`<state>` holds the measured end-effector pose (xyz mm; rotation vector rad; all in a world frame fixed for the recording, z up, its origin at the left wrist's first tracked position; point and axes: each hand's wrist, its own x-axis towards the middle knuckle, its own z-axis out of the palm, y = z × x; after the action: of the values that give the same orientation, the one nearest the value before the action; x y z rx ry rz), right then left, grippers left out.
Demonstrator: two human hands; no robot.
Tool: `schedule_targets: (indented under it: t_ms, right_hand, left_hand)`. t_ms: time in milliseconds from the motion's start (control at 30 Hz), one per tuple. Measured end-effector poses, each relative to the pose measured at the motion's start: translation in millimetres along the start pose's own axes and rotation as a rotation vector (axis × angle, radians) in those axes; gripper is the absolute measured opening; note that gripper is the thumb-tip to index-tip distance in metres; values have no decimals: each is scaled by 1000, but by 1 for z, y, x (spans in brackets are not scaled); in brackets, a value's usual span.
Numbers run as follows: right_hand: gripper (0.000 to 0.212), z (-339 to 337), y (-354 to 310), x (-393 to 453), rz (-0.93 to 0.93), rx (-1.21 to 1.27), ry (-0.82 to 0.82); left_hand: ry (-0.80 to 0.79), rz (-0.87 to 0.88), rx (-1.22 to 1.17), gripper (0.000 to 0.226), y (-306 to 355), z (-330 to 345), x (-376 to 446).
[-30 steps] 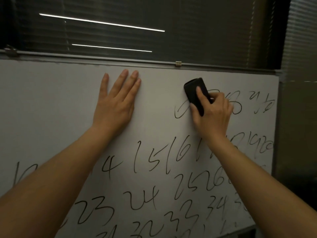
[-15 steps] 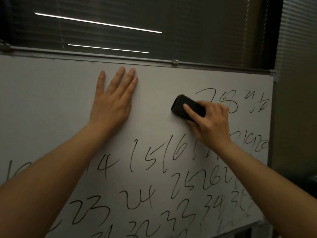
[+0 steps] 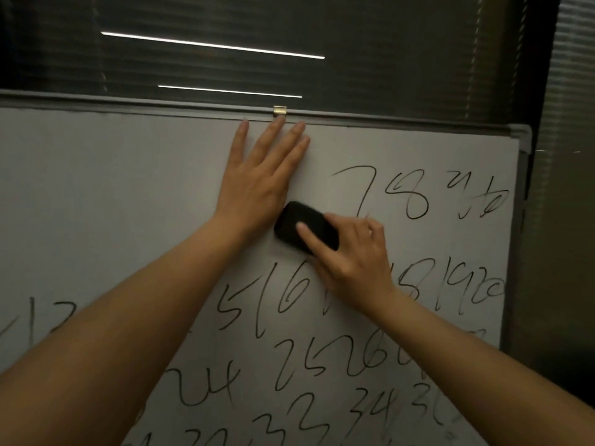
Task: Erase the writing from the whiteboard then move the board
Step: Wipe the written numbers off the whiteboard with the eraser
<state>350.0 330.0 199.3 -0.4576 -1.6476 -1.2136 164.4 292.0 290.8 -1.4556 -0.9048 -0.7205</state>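
A large whiteboard point(image 3: 128, 194) with a grey frame stands upright before me, covered with black handwritten numbers point(image 3: 409, 194) across its right and lower parts. Its upper left area is blank. My left hand point(image 3: 257, 181) lies flat on the board near the top edge, fingers together and pointing up. My right hand point(image 3: 351, 252) presses a black eraser point(image 3: 304, 231) against the board just right of my left wrist, below and left of the written "7".
Dark window blinds point(image 3: 289, 33) with reflected light strips hang behind the board. A small metal clip point(image 3: 279, 111) sits on the top frame. The board's right edge point(image 3: 515, 252) meets a dark wall or blind at the right.
The eraser has swept down and left, from beside the top row of writing to next to my left wrist. The marks left of the "7" are gone. The view shifted left.
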Motion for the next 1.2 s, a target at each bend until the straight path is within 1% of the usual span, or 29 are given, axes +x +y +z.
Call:
schedule_targets:
  t_ms: [67, 133, 167, 267, 333, 400, 533, 567, 633, 767, 933, 1000, 1033, 1100, 1200]
  right_hand:
    - [43, -4, 5, -5, -101, 2, -20]
    - [42, -8, 15, -2, -117, 9, -37]
    - [42, -9, 21, 2, -81, 11, -36]
    - [47, -11, 40, 17, 120, -11, -32]
    - [47, -9, 44, 22, 193, -21, -22]
    - [47, -5, 28, 20, 121, 35, -7]
    - [36, 2, -17, 7, -176, 137, 13]
    - [37, 3, -19, 5, -210, 139, 15]
    - [38, 4, -9, 5, -215, 137, 27]
    - [44, 2, 35, 8, -72, 95, 13]
    - [47, -6, 102, 21, 206, -30, 6]
    - [47, -7, 112, 20, 286, -47, 12]
    - [47, -6, 112, 18, 292, -44, 22]
    - [47, -3, 101, 12, 236, -9, 36]
    - [47, 1, 75, -8, 7, 55, 31]
  left_hand:
    - [11, 12, -6, 54, 1, 4, 6]
    - [15, 27, -14, 54, 1, 6, 6]
    - [16, 27, -29, 54, 0, 6, 6]
    - [-14, 6, -82, 55, -6, 4, 1]
    - [-36, 14, -97, 53, -7, 1, 1]
    - [-49, 25, -99, 50, -7, -1, 2]
    - [-37, 55, -51, 46, -6, -4, -1]
    - [-40, 58, -37, 47, -6, -4, -2]
    - [-48, 55, -16, 51, -6, -3, -7]
    - [-93, 27, -29, 49, -4, -3, -9]
    - [-115, -16, -11, 49, 0, -4, -11]
    - [-101, -22, 12, 50, 4, -3, -12]
    - [-95, -25, 21, 50, 6, -2, -12]
    - [-101, -44, 32, 50, 9, 0, -11]
    - [-115, -75, 38, 52, 12, 0, -12]
